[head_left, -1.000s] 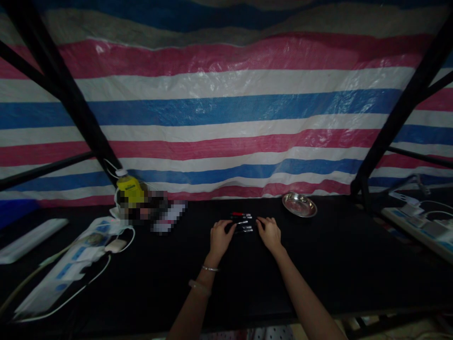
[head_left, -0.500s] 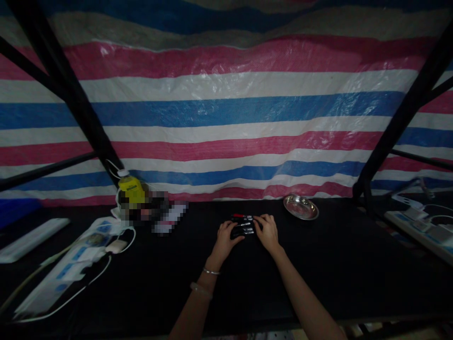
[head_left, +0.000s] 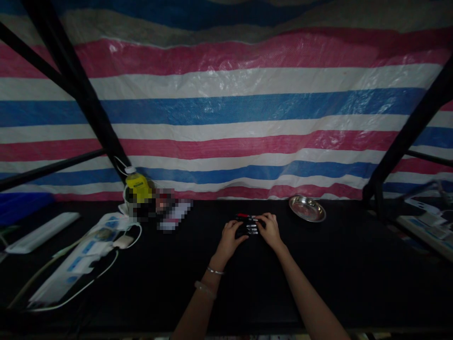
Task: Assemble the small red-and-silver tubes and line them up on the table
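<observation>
Several black pens (head_left: pixel 252 229) with silver parts lie side by side on the black tabletop (head_left: pixel 247 288). At their far side is a pen with a red section (head_left: pixel 242 215). My left hand (head_left: pixel 227 241), with two bracelets on its wrist, curls round the left ends of the row, its thumb at the near side. From the other end, my right hand (head_left: pixel 271 232) closes on the right ends, and its fingers reach the far pens. The fingers hide parts of the pens.
A shiny metal dish (head_left: pixel 307 209) stands to the right of my hands. At left are a white power strip (head_left: pixel 83 259) with plugs and cords, a yellow bottle (head_left: pixel 138 185) and blurred items. Black frame posts (head_left: pixel 95 115) and a striped sheet (head_left: pixel 226 108) rise behind.
The whole view has shifted, so the scene sits slightly further right. Both hands stay at the ends of the pens, with little visible change in their grip.
</observation>
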Motion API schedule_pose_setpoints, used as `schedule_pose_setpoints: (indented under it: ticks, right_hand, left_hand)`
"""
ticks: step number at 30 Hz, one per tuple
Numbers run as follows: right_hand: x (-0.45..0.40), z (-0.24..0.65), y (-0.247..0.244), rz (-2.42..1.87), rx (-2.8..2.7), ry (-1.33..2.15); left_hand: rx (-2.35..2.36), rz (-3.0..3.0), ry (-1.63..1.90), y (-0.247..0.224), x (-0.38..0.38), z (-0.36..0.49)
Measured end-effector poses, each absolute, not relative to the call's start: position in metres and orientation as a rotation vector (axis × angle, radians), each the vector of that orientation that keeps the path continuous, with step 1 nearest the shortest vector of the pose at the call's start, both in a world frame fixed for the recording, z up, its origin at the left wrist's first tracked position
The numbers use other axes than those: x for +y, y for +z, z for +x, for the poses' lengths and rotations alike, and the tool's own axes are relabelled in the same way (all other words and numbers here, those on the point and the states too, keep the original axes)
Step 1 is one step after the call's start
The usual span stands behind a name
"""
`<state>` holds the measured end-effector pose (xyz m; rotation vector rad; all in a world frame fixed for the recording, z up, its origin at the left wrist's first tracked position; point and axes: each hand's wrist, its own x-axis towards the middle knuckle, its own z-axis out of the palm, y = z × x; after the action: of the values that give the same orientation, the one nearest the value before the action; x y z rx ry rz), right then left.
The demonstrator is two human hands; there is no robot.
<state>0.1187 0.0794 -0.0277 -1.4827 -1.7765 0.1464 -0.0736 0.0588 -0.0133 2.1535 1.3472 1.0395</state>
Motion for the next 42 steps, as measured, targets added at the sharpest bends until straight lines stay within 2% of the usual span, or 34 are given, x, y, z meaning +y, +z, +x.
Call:
schedule_pose_setpoints:
  ticks: [10,17,31,37,42]
  right_hand:
    - [0.078,0.119,-0.023,-1.555,-1.777,0.272]
    - [0.082,0.123,-0.028,-1.452,-1.672,0.312]
    - [0.078,0.122,-0.025,-1.502,-1.763,0.295]
    - [0.081,0.124,-0.025,-1.309,-1.464,0.49]
    - [0.083,0.127,-0.023,-1.105,-0.945,0.793]
  left_hand:
    - [1.516,2.038,1.147,-0.008,0.056,-0.071]
    - [1.563,2.006,1.174,-0.005,0.057,-0.072]
    - [1.581,2.136,1.065,-0.003,0.055,-0.074]
    - [1.562,2.207,0.957,0.004,0.048,-0.073]
    - [1.529,2.216,0.892,0.004,0.048,-0.074]
